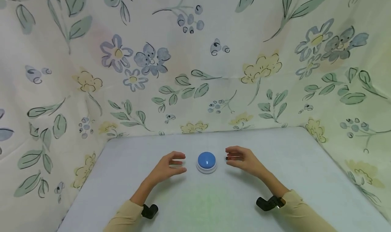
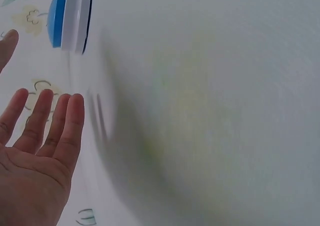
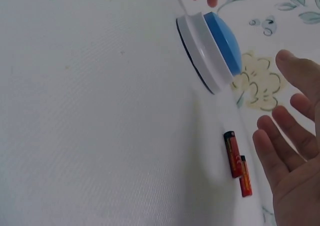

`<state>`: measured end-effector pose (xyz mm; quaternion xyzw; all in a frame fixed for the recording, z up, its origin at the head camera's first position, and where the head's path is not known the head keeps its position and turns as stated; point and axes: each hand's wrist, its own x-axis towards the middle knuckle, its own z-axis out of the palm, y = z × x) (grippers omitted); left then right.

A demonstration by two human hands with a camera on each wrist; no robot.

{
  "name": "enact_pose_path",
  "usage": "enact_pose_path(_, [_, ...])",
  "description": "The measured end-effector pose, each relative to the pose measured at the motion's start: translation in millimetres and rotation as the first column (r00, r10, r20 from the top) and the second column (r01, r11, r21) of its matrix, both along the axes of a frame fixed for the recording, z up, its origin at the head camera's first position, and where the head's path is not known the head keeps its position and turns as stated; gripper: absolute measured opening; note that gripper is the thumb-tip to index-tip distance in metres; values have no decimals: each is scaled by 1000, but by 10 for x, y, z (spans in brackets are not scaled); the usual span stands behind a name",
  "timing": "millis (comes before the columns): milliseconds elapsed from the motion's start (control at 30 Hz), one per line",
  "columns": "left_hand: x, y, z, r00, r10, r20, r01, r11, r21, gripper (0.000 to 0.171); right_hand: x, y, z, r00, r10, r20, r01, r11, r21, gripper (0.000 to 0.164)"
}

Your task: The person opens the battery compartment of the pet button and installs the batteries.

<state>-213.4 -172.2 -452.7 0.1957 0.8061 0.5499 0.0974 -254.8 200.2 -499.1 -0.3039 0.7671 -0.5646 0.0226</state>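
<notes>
On white table (image 1: 207, 201), blue-topped button (image 1: 206, 161) between left hand (image 1: 166, 166), right hand (image 1: 245, 160), both wide; batteries (image 3: 233, 156) near right hand.

Perhaps a makeshift booth, with floral cloth (image 1: 195, 65) hung behind a white table (image 1: 207, 201).

There is a gap between the left hand (image 1: 167, 166) and the button (image 1: 206, 161), and one between the button and the right hand (image 1: 245, 160). Two batteries (image 3: 233, 155) near that hand block a low slide. Cloth (image 1: 195, 67) blocks the back of the tabletop (image 1: 198, 208).
</notes>
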Motion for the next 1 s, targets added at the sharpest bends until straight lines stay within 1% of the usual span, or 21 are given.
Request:
enact_pose_path(67, [-16,58,-26,1000,6,2,-6,1000,4,57,-15,-34,-5,1000,10,16,-10,1000,1,54])
enact_pose_path(167, [-108,110,-188,1000,8,-7,-8,1000,0,62,-28,-81,-18,999,26,36,-27,1000,10,62])
enact_pose_path(300, [-224,166,-375,999,-10,-31,9,1000,-25,68,-25,-134,-48,998,36,45,-39,998,58,71])
enact_pose_path(500, [-295,275,-391,998,-20,-55,18,999,-40,76,-64,-254,-83,999,28,30,-31,993,116,78])
enact_pose_path(733, [-359,391,-422,996,-41,-74,36,997,-65,76,-82,-431,-104,999,25,44,-31,988,153,83])
enact_pose_path(900, [-390,461,-414,995,-53,-88,48,997,-64,76,-121,-538,-121,998,33,58,-42,985,166,83])
enact_pose_path(1000, [-406,494,-411,993,-62,-95,55,995,-81,77,-140,-587,-135,998,35,57,-45,984,174,83])
